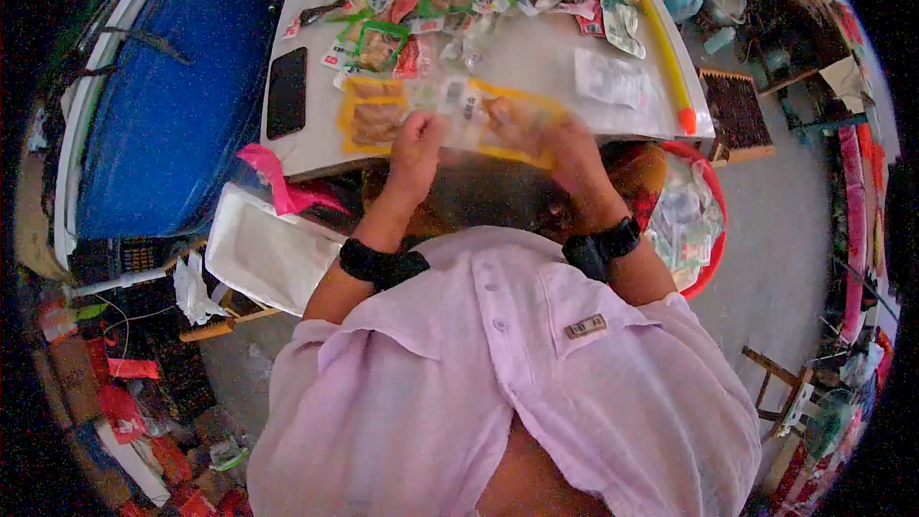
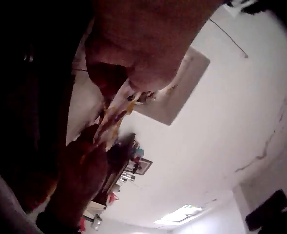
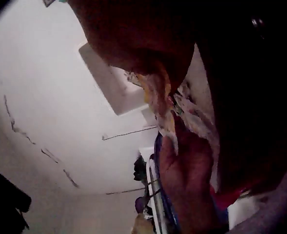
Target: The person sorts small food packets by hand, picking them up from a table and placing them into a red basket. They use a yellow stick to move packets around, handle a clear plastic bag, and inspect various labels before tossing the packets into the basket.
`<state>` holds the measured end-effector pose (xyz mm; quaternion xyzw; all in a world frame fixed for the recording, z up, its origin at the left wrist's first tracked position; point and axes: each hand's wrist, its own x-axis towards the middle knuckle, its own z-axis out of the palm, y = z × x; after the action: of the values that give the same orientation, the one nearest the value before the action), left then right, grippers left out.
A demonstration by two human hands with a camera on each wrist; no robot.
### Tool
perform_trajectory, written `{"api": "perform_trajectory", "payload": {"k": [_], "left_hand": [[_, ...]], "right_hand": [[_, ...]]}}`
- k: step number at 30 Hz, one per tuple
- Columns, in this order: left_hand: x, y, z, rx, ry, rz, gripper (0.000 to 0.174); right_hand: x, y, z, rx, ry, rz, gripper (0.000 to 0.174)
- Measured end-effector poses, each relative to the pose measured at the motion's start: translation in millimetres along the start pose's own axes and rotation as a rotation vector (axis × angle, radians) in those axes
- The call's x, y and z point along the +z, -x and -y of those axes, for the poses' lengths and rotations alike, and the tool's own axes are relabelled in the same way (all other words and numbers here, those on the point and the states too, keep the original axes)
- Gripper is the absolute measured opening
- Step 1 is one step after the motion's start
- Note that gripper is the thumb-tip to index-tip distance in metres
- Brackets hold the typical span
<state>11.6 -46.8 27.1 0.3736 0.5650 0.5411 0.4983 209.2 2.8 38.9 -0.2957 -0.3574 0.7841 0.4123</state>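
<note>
In the head view, two yellow-edged clear food packets lie side by side over the table's near edge. My left hand (image 1: 417, 159) pinches the lower edge of the left packet (image 1: 375, 115), which shows brown pieces inside. Blurred by motion, my right hand (image 1: 580, 165) grips the outer end of the right packet (image 1: 517, 124). Whether the two packets are joined, I cannot tell. In the left wrist view the left hand (image 2: 138, 53) is above and the right hand (image 2: 85, 168) below, with crumpled film between them. The right wrist view shows the film (image 3: 158, 92) at both hands' fingers.
Many colourful food packets (image 1: 412, 0) heap at the back of the white table (image 1: 517, 57). A black phone (image 1: 287, 93) lies at its left edge, a yellow stick (image 1: 661, 38) along its right. A white foam box (image 1: 268, 249) and a red basket (image 1: 713, 258) of packets flank me.
</note>
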Motion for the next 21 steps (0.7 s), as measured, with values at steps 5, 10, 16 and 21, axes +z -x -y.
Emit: {"api": "perform_trajectory", "payload": {"k": [5, 10, 16, 21], "left_hand": [[-10, -7, 10, 0.446, -0.800, -0.249, 0.023], [4, 2, 2, 0.407, -1.219, -0.203, 0.039], [11, -1, 1, 0.453, -1.256, -0.162, 0.034], [8, -13, 10, 0.398, -1.184, -0.148, 0.019]], "right_hand": [[-17, -5, 3, -0.120, 0.021, -0.183, 0.022], [-12, -1, 5, -0.149, -0.005, -0.139, 0.022], [-24, -8, -9, -0.212, 0.048, -0.211, 0.022], [-18, -4, -5, -0.192, 0.074, -0.204, 0.021]]}}
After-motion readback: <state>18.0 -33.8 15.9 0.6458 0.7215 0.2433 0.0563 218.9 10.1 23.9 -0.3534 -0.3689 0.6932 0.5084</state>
